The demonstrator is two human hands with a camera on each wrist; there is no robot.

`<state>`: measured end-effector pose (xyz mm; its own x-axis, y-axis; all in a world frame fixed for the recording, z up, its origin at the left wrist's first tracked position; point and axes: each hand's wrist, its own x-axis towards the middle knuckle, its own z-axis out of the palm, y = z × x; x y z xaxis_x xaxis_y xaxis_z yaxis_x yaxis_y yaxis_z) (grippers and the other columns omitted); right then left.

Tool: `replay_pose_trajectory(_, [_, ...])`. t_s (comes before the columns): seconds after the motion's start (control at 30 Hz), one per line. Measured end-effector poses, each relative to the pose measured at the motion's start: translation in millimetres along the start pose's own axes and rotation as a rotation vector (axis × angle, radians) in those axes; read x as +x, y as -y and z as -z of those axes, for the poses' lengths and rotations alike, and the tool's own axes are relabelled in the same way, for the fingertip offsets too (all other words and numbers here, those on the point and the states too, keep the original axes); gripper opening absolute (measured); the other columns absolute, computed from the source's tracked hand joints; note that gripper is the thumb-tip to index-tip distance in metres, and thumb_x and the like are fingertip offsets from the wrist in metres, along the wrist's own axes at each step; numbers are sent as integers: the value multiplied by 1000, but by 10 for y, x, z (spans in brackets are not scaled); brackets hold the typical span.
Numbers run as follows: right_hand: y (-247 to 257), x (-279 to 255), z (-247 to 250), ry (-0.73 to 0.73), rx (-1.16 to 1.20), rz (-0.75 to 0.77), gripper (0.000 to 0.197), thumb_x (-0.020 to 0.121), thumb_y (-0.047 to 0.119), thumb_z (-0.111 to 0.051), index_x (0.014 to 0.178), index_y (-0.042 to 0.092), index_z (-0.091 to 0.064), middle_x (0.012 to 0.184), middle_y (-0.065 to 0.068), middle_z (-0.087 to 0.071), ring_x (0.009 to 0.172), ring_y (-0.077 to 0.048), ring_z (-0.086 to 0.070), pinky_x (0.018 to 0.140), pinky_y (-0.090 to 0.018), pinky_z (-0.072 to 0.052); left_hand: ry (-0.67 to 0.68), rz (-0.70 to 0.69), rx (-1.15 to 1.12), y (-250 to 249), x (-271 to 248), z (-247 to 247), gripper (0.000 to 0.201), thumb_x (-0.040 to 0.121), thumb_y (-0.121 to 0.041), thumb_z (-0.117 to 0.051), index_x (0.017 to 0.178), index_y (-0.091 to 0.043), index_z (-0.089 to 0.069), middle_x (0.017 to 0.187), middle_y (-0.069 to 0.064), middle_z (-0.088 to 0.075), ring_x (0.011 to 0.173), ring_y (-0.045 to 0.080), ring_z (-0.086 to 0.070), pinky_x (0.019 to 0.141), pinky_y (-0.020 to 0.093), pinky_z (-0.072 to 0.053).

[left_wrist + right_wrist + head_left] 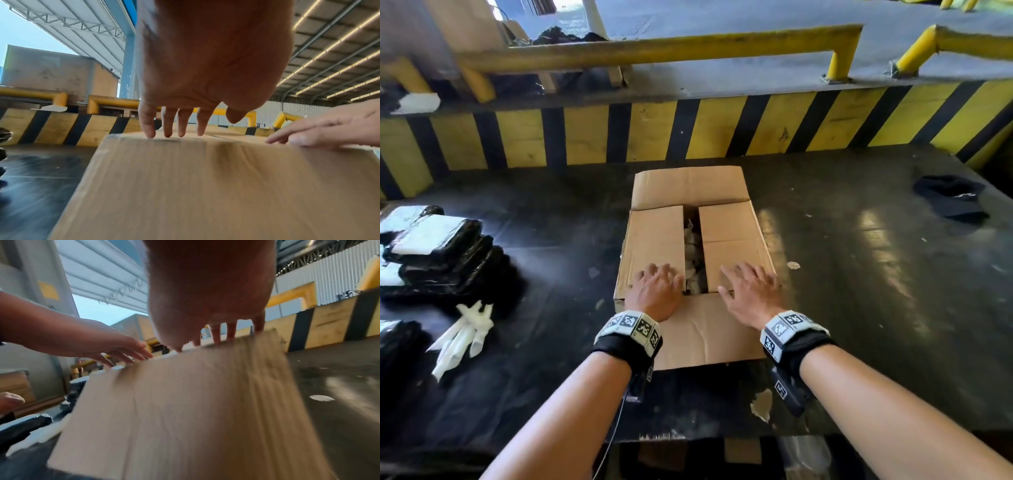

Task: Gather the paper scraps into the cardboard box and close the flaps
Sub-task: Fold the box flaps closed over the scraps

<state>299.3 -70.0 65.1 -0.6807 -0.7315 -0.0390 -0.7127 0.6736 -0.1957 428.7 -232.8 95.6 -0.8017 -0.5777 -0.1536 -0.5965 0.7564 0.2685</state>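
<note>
A brown cardboard box [661, 236] stands mid-table with its two side flaps folded down. A narrow gap between them shows crumpled paper scraps [692, 253] inside. The far flap [690, 185] stands tilted back, and the near flap [705, 329] lies toward me under my wrists. My left hand [655, 286] presses flat on the left side flap with straight fingers [168, 123]. My right hand [751, 286] presses the right side flap [732, 240] the same way, its fingertips [230, 334] at the cardboard edge. Neither hand holds anything.
Black wrapped bundles [438, 253] are stacked at the table's left, with white paper cones [464, 332] beside them. A black cloth [950, 195] lies far right. Small paper bits [793, 265] dot the dark table [859, 274]. A yellow-black striped barrier [585, 133] backs the table.
</note>
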Motion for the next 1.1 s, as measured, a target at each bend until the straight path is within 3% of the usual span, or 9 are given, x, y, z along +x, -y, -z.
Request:
replay_pose_trajectory(0.17, [-110, -38, -132, -37, -5, 27, 53, 98, 56, -29, 147, 36, -40, 157, -2, -36, 142, -26, -33, 115, -51, -22, -1, 76, 26, 22, -43, -223, 62, 100, -58, -25, 153, -27, -29, 162, 5, -24, 149, 29, -21, 116, 58, -17])
replay_pose_trajectory(0.3, [-126, -41, -105, -34, -1, 40, 53, 98, 57, -26, 146, 39, -38, 157, 0, -35, 143, -25, -31, 116, -52, -21, -33, 38, -25, -37, -42, -226, 64, 98, -61, -28, 153, -28, -28, 162, 5, -24, 150, 31, -19, 117, 60, -18])
replay_pose_trajectory(0.4, [-158, -88, -127, -34, -3, 58, 57, 97, 58, -20, 148, 39, -37, 158, 0, -34, 144, -24, -29, 118, -52, -18, -122, -98, -27, -125, -243, -370, 69, 96, -59, -39, 154, -29, -20, 163, 8, -19, 151, 34, -18, 119, 62, -16])
replay_pose_trajectory(0.6, [-258, -176, -232, -38, 8, 113, 55, 101, 52, -22, 154, 38, -25, 165, 0, -23, 152, -24, -15, 122, -51, -7, -239, -347, 216, -62, -626, -1156, 128, 64, -70, -72, 159, -31, 4, 165, 16, 15, 149, 45, 16, 113, 72, 6])
replay_pose_trajectory(0.7, [-302, -237, -230, -45, 26, 158, 55, 102, 50, -26, 155, 38, -22, 165, -1, -22, 153, -25, -14, 124, -50, -7, -243, -338, 329, -45, -592, -1303, 129, 58, -54, -84, 160, -31, -8, 165, 19, 2, 149, 52, 0, 108, 79, -5])
replay_pose_trajectory(0.83, [-310, -342, -248, -86, 51, 180, 58, 100, 49, -36, 155, 35, -25, 162, -3, -29, 151, -26, -20, 123, -51, -13, -337, -329, 375, -68, -492, -1294, 102, 80, -30, -74, 159, -32, -11, 165, 19, -2, 149, 51, -3, 108, 78, -10])
replay_pose_trajectory(0.9, [-286, -413, -192, -63, 49, 205, 66, 95, 55, -41, 155, 34, -23, 161, -3, -30, 151, -26, -22, 122, -54, -13, -334, -357, 355, -51, -559, -1241, 94, 83, -33, -67, 159, -31, -12, 166, 19, -2, 150, 49, 1, 109, 77, -10])
replay_pose_trajectory(1.0, [-178, -552, 32, 86, 41, 310, 86, 83, 70, -52, 154, 35, -20, 161, -2, -26, 151, -27, -19, 121, -60, -12, -206, -365, 276, 27, -783, -1031, 115, 69, -48, -71, 160, -26, -5, 167, 13, 6, 152, 39, 10, 115, 71, -9])
replay_pose_trajectory(1.1, [20, -637, 393, 340, 18, 326, 101, 70, 77, -64, 153, 38, -23, 164, 1, -19, 150, -26, -17, 118, -59, -18, -196, -386, 162, 117, -986, -644, 110, 61, -63, -72, 154, -24, -28, 161, 5, -27, 150, 30, -23, 116, 60, -27])
